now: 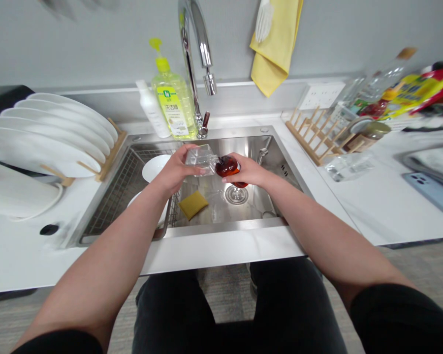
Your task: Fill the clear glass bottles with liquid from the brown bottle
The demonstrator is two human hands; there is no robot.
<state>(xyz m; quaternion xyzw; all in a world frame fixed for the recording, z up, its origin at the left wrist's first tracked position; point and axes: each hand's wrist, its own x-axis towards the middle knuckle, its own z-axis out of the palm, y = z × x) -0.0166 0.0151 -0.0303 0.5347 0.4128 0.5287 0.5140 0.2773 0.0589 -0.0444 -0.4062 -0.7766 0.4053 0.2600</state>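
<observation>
Over the sink [221, 225], my left hand [177, 169] is wrapped round a clear, square-sided container [201, 158]. My right hand [247, 171] grips a small bottle of dark red-brown liquid [227, 166], tipped on its side with its neck pointing left. The neck meets the mouth of the clear container; whether liquid is flowing I cannot tell. Below them a yellow sponge [193, 204] lies on the sink floor, left of the drain [237, 194]. White dishes [155, 168] sit in the wire rack on the sink's left side, partly behind my left arm.
The tap [195, 59] arches over the sink's back edge. Beside it stand a dish soap bottle [173, 101] and a white bottle [152, 110]. Plates fill a wooden rack [112, 152] at left. Another wooden rack [310, 140], bottles and a phone [430, 191] are at right.
</observation>
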